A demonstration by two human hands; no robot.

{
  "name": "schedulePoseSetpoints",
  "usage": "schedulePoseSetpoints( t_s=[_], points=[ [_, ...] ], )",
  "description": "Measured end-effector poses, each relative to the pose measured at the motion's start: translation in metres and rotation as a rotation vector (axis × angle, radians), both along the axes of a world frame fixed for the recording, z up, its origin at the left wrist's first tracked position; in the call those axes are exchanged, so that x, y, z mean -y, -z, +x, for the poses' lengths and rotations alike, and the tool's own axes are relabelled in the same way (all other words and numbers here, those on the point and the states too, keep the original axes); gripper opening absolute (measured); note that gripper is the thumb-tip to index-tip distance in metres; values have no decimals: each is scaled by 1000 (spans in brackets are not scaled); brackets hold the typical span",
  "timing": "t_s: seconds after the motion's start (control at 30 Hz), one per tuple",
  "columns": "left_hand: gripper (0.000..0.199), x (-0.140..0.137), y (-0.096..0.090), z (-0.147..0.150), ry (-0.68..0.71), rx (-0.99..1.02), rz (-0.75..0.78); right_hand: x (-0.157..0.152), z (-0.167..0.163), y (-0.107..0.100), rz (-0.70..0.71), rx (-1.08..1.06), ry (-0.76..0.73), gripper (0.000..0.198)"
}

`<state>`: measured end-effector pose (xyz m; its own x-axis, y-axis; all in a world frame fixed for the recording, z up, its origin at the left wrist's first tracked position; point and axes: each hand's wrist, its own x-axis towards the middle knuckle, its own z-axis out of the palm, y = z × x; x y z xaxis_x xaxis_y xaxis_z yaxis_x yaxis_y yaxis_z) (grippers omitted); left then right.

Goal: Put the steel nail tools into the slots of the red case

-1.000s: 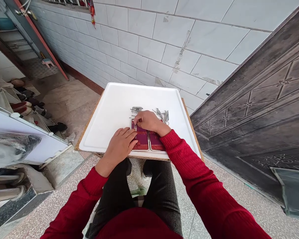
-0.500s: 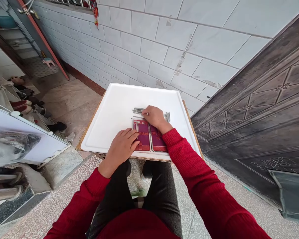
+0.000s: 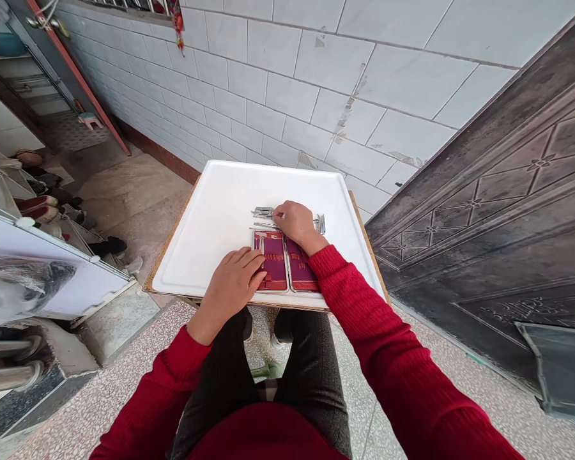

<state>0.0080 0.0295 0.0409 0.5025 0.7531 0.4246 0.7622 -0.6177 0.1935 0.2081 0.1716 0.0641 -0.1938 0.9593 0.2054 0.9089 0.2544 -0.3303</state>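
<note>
An opened manicure case [image 3: 275,276] lies on a white tray-like tabletop [image 3: 196,217], with purple lining, red elastic loops and metal rims. One slim metal tool [image 3: 262,243] sits in its left half. My left hand [image 3: 237,275] rests on that half's left edge, fingers stretched out and thumb apart. Just beyond the case, my right hand [image 3: 294,222] bends over small metal tools, thumb and fingertips pinched together; what they hold is hidden. Some metal tools [image 3: 262,212] lie left of the right hand, and others [image 3: 320,223], clipper-like, lie to its right.
The tabletop sits on a cardboard-edged stand [image 3: 170,246] close to a tiled wall [image 3: 278,64]. A dark metal door [image 3: 483,223] is on the right. Shoes on a rack [image 3: 43,207] and a white cabinet [image 3: 52,268] stand on the left. My legs are beneath the near edge.
The view has shifted slightly. My right hand stays over the metal tools with its fingertips pinched, and my left hand keeps its place on the case.
</note>
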Motion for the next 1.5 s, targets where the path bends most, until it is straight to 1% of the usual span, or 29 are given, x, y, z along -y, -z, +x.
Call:
schedulePoseSetpoints(
  t_s=[0.2, 0.3, 0.43, 0.57, 0.73, 0.83, 0.9, 1.0, 1.13, 1.5],
  points=[
    [33, 0, 0, 0, -3, 8, -15, -3, 3, 6, 113, -106, -40, 30],
    [33, 0, 1, 0, -6, 2, -14, -7, 1, 8, 62, -78, -68, 33],
    [35, 0, 2, 0, -4, 0, -25, -12, -2, 9, 0, -75, -45, 25],
    [36, 0, 2, 0, -3, 2, -22, -14, -2, 9, 9, -93, 8, 20],
    [35, 0, 3, 1, -6, 9, -9, -12, 0, 9, 18, -110, 63, 18],
    [35, 0, 3, 1, -7, 13, -4, -10, 0, 7, 24, -108, 73, 17],
    [35, 0, 3, 0, -7, 12, -6, -7, -1, 5, 35, -106, 53, 18],
    [35, 1, 2, 1, -9, 10, -10, -2, -3, 0, 54, -73, -9, 17],
    [35, 1, 2, 1, -11, 5, -3, 3, -6, -4, 31, 18, -83, 23],
    [34, 1, 2, 1, -11, 17, -2, -2, -11, -9, 22, 239, -105, 34]
  ],
)
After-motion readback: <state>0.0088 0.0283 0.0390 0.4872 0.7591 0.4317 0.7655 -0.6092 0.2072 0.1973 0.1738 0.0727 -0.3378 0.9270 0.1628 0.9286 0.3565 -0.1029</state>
